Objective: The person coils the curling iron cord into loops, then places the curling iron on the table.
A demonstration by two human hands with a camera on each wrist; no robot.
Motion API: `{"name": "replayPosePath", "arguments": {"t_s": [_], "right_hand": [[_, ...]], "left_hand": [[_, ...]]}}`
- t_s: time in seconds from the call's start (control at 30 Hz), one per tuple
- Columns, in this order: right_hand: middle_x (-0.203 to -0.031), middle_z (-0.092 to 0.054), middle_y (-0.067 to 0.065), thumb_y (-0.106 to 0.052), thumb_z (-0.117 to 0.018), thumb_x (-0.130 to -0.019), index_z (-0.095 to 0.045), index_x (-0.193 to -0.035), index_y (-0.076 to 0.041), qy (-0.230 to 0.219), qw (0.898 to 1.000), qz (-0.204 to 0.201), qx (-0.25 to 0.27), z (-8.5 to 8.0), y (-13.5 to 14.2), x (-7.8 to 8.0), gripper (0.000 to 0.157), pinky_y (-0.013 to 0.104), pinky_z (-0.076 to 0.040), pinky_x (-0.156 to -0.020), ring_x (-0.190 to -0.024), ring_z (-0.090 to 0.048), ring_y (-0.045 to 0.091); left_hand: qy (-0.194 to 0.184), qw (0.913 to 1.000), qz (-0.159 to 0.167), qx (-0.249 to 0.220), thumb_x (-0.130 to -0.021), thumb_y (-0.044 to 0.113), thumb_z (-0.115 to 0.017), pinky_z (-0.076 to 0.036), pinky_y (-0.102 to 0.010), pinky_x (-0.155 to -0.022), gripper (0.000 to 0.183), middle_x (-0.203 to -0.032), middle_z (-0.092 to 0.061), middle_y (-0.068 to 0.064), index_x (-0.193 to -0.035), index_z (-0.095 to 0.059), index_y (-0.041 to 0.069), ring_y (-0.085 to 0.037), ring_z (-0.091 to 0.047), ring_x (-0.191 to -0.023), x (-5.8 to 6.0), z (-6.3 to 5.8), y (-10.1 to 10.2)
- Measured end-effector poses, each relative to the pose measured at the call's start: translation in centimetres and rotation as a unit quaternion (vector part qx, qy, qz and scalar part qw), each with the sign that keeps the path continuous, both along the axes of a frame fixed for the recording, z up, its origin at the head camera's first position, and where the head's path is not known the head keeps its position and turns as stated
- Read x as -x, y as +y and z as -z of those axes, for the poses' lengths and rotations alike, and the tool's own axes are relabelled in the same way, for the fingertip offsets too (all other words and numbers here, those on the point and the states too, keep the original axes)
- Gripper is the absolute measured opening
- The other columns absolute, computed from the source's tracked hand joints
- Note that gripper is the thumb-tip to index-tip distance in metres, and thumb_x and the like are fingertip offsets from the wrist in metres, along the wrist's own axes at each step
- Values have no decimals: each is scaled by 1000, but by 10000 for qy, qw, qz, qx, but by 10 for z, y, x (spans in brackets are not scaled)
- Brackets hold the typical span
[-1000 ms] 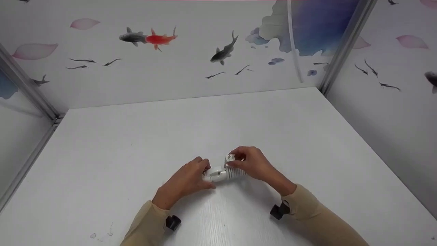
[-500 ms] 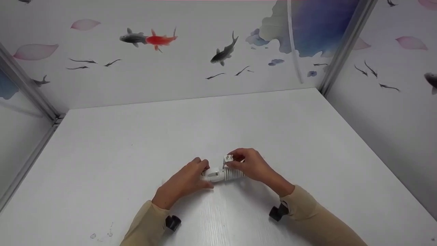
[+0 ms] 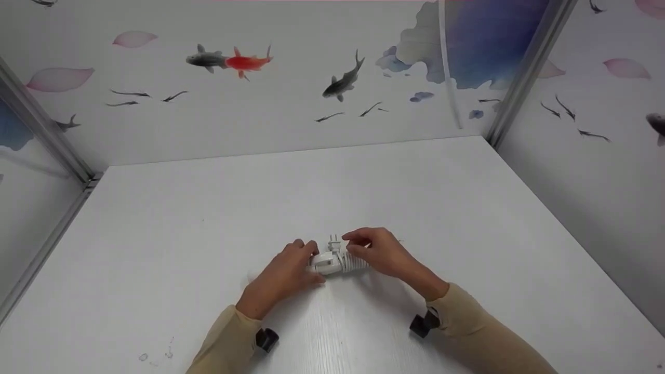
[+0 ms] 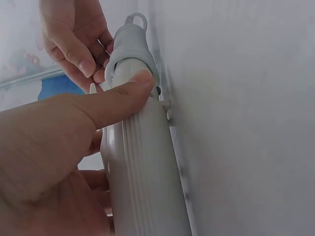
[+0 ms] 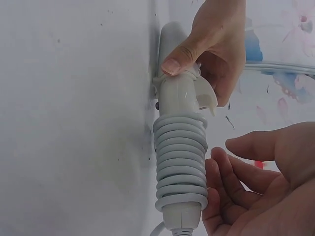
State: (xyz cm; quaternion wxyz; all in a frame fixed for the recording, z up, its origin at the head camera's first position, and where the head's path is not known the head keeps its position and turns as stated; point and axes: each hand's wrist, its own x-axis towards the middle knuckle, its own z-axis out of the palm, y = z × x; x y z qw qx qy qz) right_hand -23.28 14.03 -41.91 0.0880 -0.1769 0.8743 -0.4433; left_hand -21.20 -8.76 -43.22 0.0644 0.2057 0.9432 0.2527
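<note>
A white wand-shaped appliance that looks like a curling iron (image 3: 325,264) lies across the front middle of the table. Its white cord (image 5: 181,155) is wound in tight coils round the handle end. My left hand (image 3: 283,275) grips the ribbed body (image 4: 147,167), thumb laid over the top, beside a lever-like part (image 5: 205,94). The two-pin plug (image 3: 334,244) stands out behind the coils, prongs up. My right hand (image 3: 383,252) is right beside the coils, with loosely bent fingers (image 5: 221,167) and the thumb apart from them, pinching nothing.
The white table (image 3: 208,202) stretches back to a wall (image 3: 280,124) painted with fish and petals. Side walls with metal posts (image 3: 530,78) stand left and right. Small marks (image 3: 156,353) show on the front left of the table.
My right hand pinched the plug before and has let go of it. The plug now sits left of those fingertips with its prongs up. The left hand keeps its grip.
</note>
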Motion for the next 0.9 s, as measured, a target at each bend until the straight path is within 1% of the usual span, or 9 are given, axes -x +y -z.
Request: {"name": "replayPosePath", "arguments": {"t_s": [0.17,0.27,0.37,0.47,0.57,0.73,0.8,0.9], "right_hand": [[-107,-73,10,-10,-62,-96,-71,-119,-4,-8,10000,28,46,-2,-1,1,26,27,-48,-72,-87,-61,16],[-110,-74,9,-11,-61,-97,-72,-118,-5,-20,10000,30,66,-2,-1,1,25,28,-48,-73,-88,-61,15],[-114,-73,9,-14,-60,-98,-72,-118,-6,8,10000,25,85,-4,0,1,24,30,-50,-75,-92,-64,17],[-118,-73,8,-17,-60,-99,-72,-118,-7,41,10000,25,70,-7,3,1,25,31,-51,-78,-98,-67,20],[-120,-72,8,-18,-59,-100,-72,-119,-7,51,10000,12,48,-10,6,2,26,32,-52,-81,-103,-67,22],[-125,-71,7,-23,-59,-101,-71,-122,-9,25,10000,27,-35,-10,11,4,28,36,-53,-86,-107,-67,23],[-128,-69,7,-26,-59,-101,-70,-125,-11,2,9999,82,-67,-10,14,6,30,39,-53,-90,-110,-66,25],[-132,-67,8,-29,-60,-101,-69,-128,-13,-31,9997,221,-35,-11,20,9,32,42,-52,-95,-114,-65,27]], "left_hand": [[-108,9999,-110,-28,-81,22,-84,-43,-38,-74,45,-95,-55,-8,-114,-58,6,-20,-47,-82,2,0,-1],[-127,9997,-176,77,-81,24,-85,-44,-38,-74,47,-95,-57,-9,-115,-58,6,-20,-48,-81,1,-1,0],[-143,9994,-256,196,-80,26,-85,-45,-44,-80,50,-98,-60,-9,-118,-60,6,-21,-51,-84,0,-2,0],[-176,9991,-278,254,-79,28,-86,-44,-51,-90,55,-103,-61,-10,-123,-60,7,-24,-55,-92,-1,-4,-2],[-231,9988,-311,297,-79,32,-86,-42,-53,-95,62,-109,-62,-11,-129,-58,9,-26,-57,-98,-1,-7,-4],[-189,9975,-540,426,-84,44,-79,-43,-53,-99,69,-120,-61,-14,-138,-54,10,-29,-59,-105,0,-12,-10],[-133,9966,-657,475,-88,49,-74,-43,-54,-103,70,-127,-59,-16,-142,-51,11,-32,-59,-112,1,-13,-14],[-38,9957,-761,536,-94,51,-65,-39,-56,-109,70,-138,-54,-19,-148,-45,11,-37,-55,-125,5,-15,-23]]}}
